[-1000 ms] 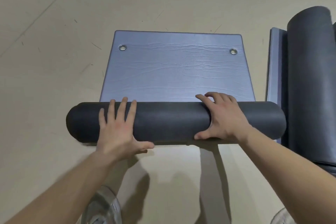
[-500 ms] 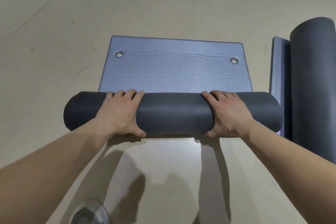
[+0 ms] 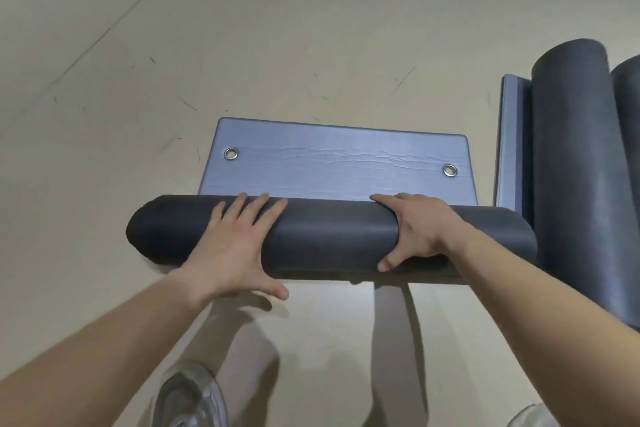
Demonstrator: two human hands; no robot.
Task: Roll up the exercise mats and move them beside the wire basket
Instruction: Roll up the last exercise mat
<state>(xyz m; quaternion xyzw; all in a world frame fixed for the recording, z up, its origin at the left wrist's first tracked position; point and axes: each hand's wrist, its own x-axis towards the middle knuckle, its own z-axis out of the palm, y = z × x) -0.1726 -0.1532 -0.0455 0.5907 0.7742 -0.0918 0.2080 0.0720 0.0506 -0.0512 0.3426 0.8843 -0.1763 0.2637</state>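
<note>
Right of the half-rolled dark grey foam exercise mat (image 3: pixel 329 236) on the floor (image 3: pixel 311 28) lie rolled grey mats (image 3: pixel 571 166) (just beside its end); left hand (image 3: pixel 239 246) presses it flat-fingered, right hand (image 3: pixel 422 229) grips it.

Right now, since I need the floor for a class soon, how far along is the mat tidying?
Done: two rolled mats lie at the right. In hand: the left hand presses and the right hand grips the dark roll; a flat strip with two eyelets is unrolled. Left: finish it, then carry the mats beside the wire basket, not in view.
</note>
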